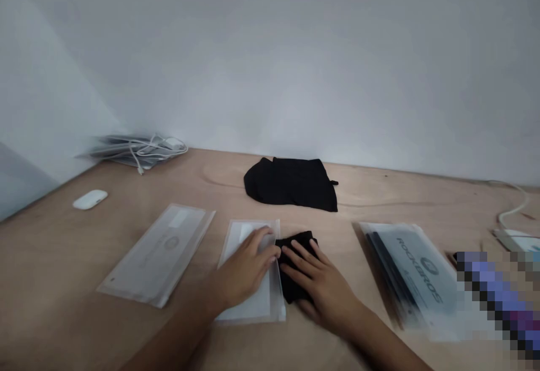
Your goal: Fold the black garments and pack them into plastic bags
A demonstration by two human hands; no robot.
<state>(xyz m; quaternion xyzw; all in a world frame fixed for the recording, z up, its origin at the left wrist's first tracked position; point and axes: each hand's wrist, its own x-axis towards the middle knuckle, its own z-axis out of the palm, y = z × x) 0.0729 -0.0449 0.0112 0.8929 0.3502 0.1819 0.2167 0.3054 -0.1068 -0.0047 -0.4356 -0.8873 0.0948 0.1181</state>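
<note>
A translucent zip bag (248, 312) with a white sheet inside lies on the table in front of me. My left hand (242, 272) is over it, with bent fingers and thumb at its right edge, closed on that edge. Against this edge sits a small folded black cloth (291, 289), its left side meeting the bag. My right hand (314, 275) rests palm down on the cloth, fingers spread flat across it. Farther back lies a larger black cloth piece (291, 185) with a small tab on its right side.
Another translucent bag (156, 255) lies to the left. At the right is a stack of filled bags (417, 272) printed ROCKBROS. A white case (90, 199), a cable (141, 154) on grey packets, and a pixelated object (502, 303) are around. A wall (270, 67) closes off the back.
</note>
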